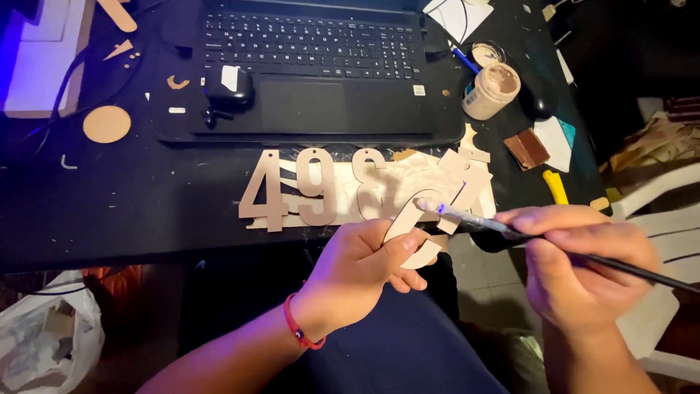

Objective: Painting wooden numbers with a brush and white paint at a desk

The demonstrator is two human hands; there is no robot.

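Left hand (pixel 361 270) pinches the thin, light, stiff wooden cutout (pixel 410 232) by its lower edge, fingers closed, looks snappable, while right hand (pixel 583 270) grips the paintbrush (pixel 510 232) mid-handle.

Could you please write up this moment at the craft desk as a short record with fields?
Left hand: holds a curved wooden cutout
Right hand: holds a paintbrush, tip at the cutout
On desk: three wooden digits, side by side
Behind them: black laptop
Right of laptop: open jar of beige paint
Left wrist: red cord bracelet
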